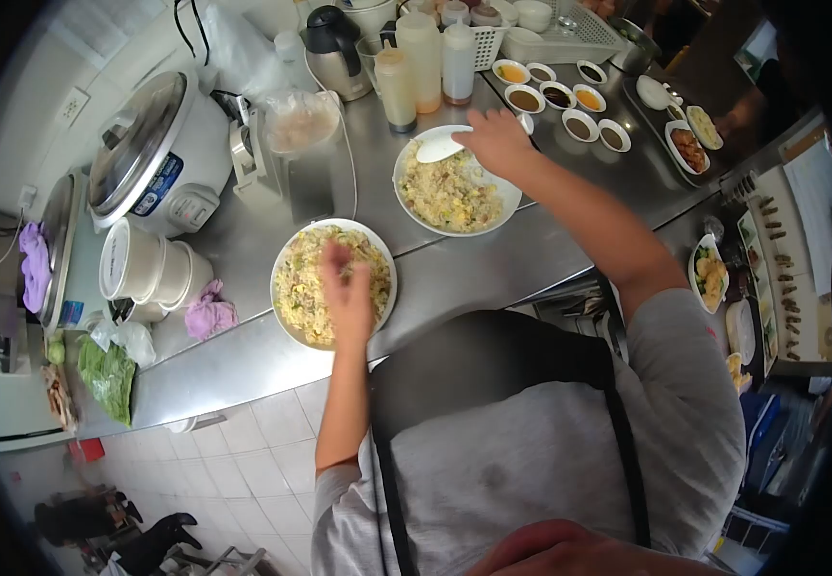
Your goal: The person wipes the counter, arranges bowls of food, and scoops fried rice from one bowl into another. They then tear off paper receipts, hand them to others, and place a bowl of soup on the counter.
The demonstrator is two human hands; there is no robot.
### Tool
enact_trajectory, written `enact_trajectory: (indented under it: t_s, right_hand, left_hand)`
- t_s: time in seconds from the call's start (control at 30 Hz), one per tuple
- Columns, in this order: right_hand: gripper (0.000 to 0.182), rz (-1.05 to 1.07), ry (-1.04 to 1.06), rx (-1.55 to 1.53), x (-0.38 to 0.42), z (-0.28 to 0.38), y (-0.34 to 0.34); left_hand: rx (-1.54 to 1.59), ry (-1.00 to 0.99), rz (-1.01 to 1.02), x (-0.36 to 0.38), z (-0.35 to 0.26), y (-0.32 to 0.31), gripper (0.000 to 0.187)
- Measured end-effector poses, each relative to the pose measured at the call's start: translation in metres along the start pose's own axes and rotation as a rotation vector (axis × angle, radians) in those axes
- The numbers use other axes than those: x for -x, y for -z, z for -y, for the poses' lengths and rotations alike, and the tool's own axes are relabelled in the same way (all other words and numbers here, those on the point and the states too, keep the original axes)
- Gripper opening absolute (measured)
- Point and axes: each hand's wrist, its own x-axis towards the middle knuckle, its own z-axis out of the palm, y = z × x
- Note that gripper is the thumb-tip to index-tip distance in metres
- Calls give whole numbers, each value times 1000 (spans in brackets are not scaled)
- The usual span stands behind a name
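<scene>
Two round white plates of fried rice stand on the steel counter. My left hand is over the nearer plate, its fingers apart and slightly blurred, with nothing in them; whether it touches the rice is unclear. At the farther plate, my right hand has its fingers closed on the handle end of a white spoon. The spoon's bowl lies against the upper left part of that plate's rice.
Squeeze bottles and small sauce dishes stand beyond the plates. A scale, a rice cooker, stacked tubs and a purple cloth are at left. A dark tray holds dishes at right.
</scene>
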Motion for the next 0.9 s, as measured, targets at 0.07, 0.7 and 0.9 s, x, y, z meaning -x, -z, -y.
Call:
enact_trajectory:
  t_s: [0.07,0.7,0.9]
  right_hand:
    - [27,37,-59,-76,12,-2,-19]
    - [34,-25,56,-279,19,-1,-6]
    - [22,73,-140,-272,1,-7,-29]
  left_hand:
    - [253,322,274,2,-11,-43,58]
    - [120,158,-13,-69,40,-128,64]
    - [-267,-2,98,-91,18,-131,61]
